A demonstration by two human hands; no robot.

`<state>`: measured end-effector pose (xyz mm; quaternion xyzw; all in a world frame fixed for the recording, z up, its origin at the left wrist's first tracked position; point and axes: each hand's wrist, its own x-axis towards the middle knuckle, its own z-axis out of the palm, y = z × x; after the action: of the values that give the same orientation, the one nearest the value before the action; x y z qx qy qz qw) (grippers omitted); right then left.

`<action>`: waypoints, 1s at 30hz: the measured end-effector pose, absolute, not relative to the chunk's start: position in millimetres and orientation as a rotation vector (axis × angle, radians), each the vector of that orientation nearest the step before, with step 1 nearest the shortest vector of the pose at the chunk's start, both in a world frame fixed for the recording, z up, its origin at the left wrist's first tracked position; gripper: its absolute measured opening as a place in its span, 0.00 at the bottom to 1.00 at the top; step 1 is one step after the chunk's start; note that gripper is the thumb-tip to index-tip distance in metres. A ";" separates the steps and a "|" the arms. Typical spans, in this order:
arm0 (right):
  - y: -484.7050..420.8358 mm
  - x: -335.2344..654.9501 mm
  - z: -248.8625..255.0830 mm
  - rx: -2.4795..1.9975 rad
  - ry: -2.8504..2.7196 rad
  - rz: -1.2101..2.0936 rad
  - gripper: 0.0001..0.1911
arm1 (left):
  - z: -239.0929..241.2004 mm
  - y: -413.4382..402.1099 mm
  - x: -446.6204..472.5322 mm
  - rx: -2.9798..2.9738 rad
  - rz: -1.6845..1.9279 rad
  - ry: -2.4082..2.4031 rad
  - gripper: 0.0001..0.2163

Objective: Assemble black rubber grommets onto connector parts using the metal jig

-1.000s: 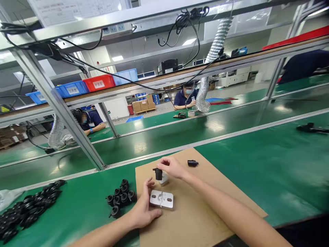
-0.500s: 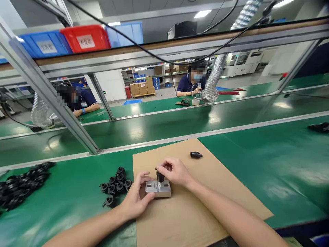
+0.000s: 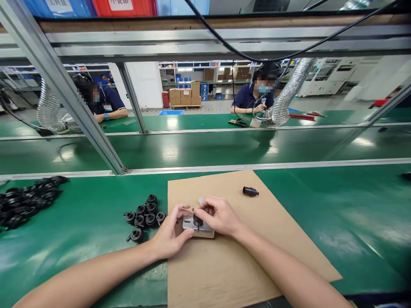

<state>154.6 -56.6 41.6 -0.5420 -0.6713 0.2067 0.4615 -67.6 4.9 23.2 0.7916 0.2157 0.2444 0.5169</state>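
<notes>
A silver metal block (image 3: 207,231) with slotted holes rests on the brown cardboard sheet (image 3: 221,265). My left hand (image 3: 171,233) grips the block's left end, thumb at the front and fingers behind. My right hand (image 3: 220,216) pinches a small round black plastic part (image 3: 198,220) over the top of the block. The fingers partly cover this part. A bit of silver metal (image 3: 201,200) shows behind the right fingertips; its shape is mostly hidden. Left of my left hand stand several similar black parts (image 3: 150,219) with short side spouts.
A black cylindrical piece (image 3: 250,191) lies on the far part of the cardboard. A heap of black parts (image 3: 28,199) is at the far left of the green bench (image 3: 96,231). An aluminium post (image 3: 86,115) rises beyond. Two people sit across the line.
My view has tilted down and levelled. The black part in my right hand sits lower against the block, and a silver bit shows behind the fingers. My left hand stays on the block.
</notes>
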 end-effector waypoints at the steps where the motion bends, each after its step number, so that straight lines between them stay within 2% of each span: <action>1: -56.2 156.0 41.4 -1.354 -1.667 0.552 0.13 | 23.3 5.1 -67.7 1.893 0.581 0.520 0.24; 6: -55.7 167.2 44.2 -1.391 -1.732 0.674 0.10 | 23.2 6.6 -68.5 1.872 0.568 0.559 0.24; 9: -56.7 171.0 47.9 -1.316 -1.828 0.623 0.17 | 23.1 7.3 -68.6 1.878 0.572 0.576 0.23; 13: -56.7 172.3 52.7 -1.259 -1.953 0.526 0.12 | 23.2 7.0 -68.5 1.882 0.580 0.580 0.24; 16: -55.9 182.4 56.2 -1.266 -1.956 0.535 0.13 | 21.0 5.6 -69.0 1.890 0.586 0.550 0.24; 18: -55.7 194.5 58.0 -1.325 -1.904 0.521 0.17 | 17.2 4.3 -70.0 1.931 0.580 0.543 0.26; 21: -55.9 209.8 59.2 -1.406 -1.952 0.546 0.31 | 9.6 2.8 -72.2 2.036 0.561 0.560 0.30; 23: -55.3 212.8 59.0 -1.420 -2.055 0.596 0.36 | 5.5 2.5 -73.4 2.072 0.548 0.566 0.32; 27: -52.1 207.6 57.4 -1.534 -2.133 0.538 0.31 | 2.9 3.2 -73.9 2.085 0.542 0.574 0.32; 30: -49.4 206.0 54.2 -1.619 -2.081 0.561 0.34 | 2.5 4.2 -73.4 2.095 0.563 0.582 0.31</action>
<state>206.0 -49.4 54.2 -0.5858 -0.7528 0.2028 0.2212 -73.4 4.2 2.5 0.8409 0.2337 0.2260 0.4327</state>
